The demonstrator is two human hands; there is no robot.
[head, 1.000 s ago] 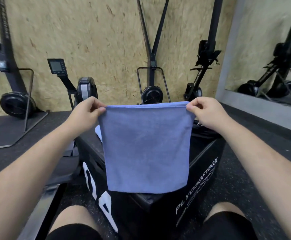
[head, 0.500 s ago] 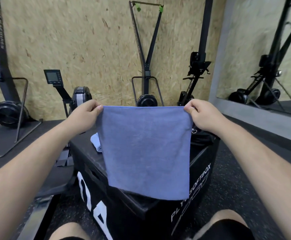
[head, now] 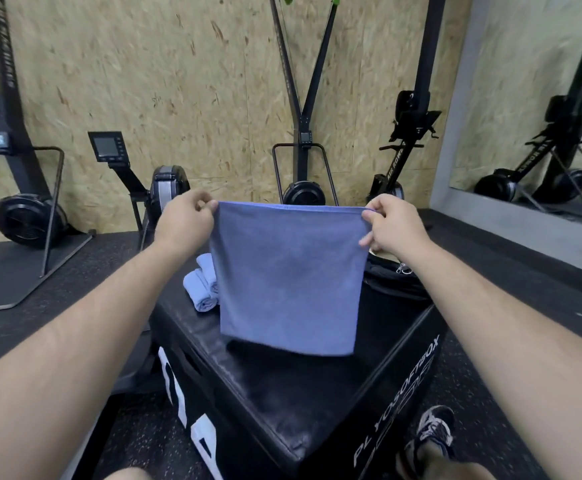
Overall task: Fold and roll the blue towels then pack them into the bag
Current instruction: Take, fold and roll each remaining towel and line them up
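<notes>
Your left hand (head: 186,221) and right hand (head: 391,225) each pinch a top corner of the blue towel (head: 288,278), which hangs above the black box (head: 282,393). If either pinch loosens, that corner drops and the fold skews.

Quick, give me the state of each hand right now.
Left hand: closed, pinching the top left corner of the blue towel.
Right hand: closed, pinching the towel's top right corner.
</notes>
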